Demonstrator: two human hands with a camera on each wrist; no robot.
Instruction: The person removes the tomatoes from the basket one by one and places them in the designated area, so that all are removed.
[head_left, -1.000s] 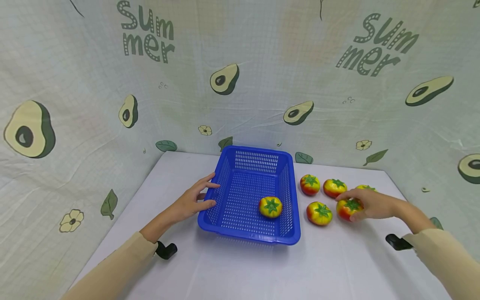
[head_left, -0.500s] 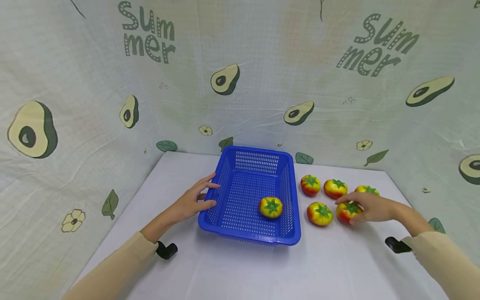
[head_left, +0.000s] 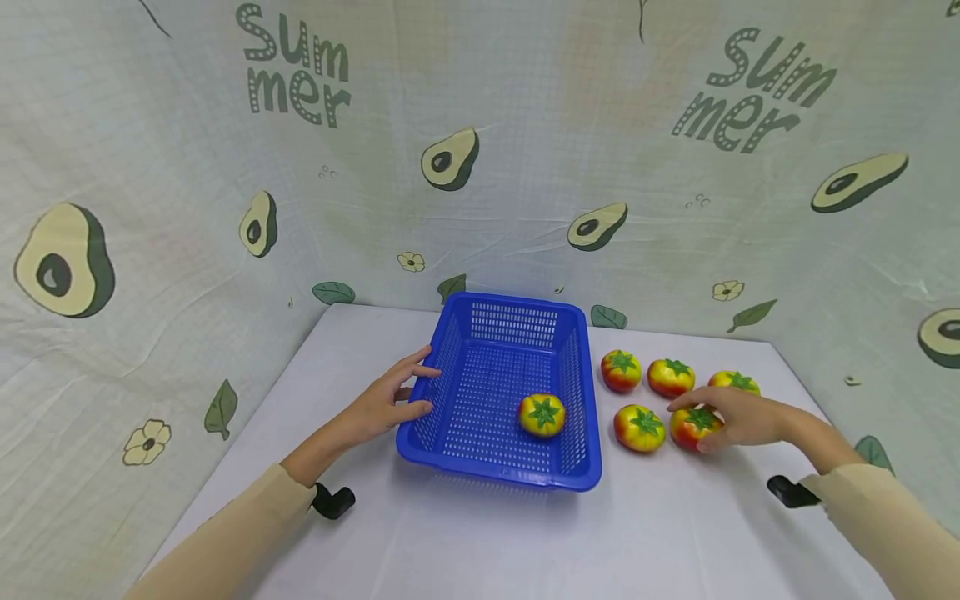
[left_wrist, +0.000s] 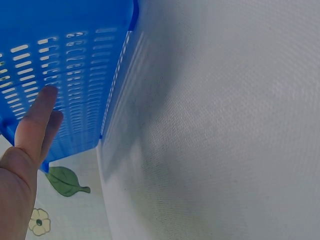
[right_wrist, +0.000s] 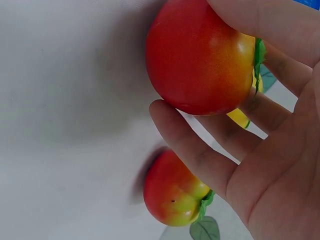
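In the head view, my right hand (head_left: 738, 417) grips a red-and-yellow tomato (head_left: 692, 430) with a green leafy top, in the front row of loose fruit at the right. Seen from the right wrist, thumb and fingers lie around this tomato (right_wrist: 197, 57), close over the white table. My left hand (head_left: 382, 404) rests at the left rim of a blue plastic basket (head_left: 431, 457), fingers spread and fairly straight. Its fingertips reach over the rim; the left wrist view shows two digits against the slotted outer wall (left_wrist: 75, 75). One tomato (head_left: 542, 415) sits inside the basket.
Right of the basket lie several more tomatoes, including one in front (head_left: 639, 428), two behind (head_left: 620, 371), and one partly behind my right hand (head_left: 735, 382). A printed cloth (head_left: 517, 167) with avocados encloses the back and sides of the white table (head_left: 480, 542).
The right hand and the tomato under it have shifted slightly to the left and toward me. The left hand and the basket have stayed put.
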